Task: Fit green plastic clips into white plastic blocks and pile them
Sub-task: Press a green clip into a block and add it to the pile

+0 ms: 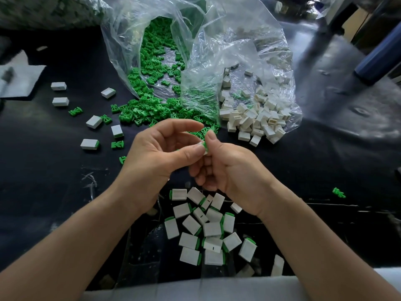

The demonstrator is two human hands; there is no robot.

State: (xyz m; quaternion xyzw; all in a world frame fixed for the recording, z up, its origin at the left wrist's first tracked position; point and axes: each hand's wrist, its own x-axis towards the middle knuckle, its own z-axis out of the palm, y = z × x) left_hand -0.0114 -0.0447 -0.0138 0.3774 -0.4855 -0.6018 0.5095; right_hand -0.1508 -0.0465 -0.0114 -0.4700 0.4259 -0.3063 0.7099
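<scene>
both hands meet just above the desk [43,170]. the left hand [158,155] fingers [192,152] pinch a white block [200,147] steady so the right hand [227,168] can grip the green clip [204,144], probably pressing it in. the finished pile [206,229] sits right below for easy drops, and the supply bags [217,51] lie open just ahead.

Green clips [149,109] heaped left of white blocks [253,120]; fitted blocks [211,229] nearer.

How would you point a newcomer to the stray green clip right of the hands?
Start at the pile of finished blocks by the near edge of the table. Go right, past the right hand: the clip lies alone on the dark top, no block or other clip near it.
</scene>
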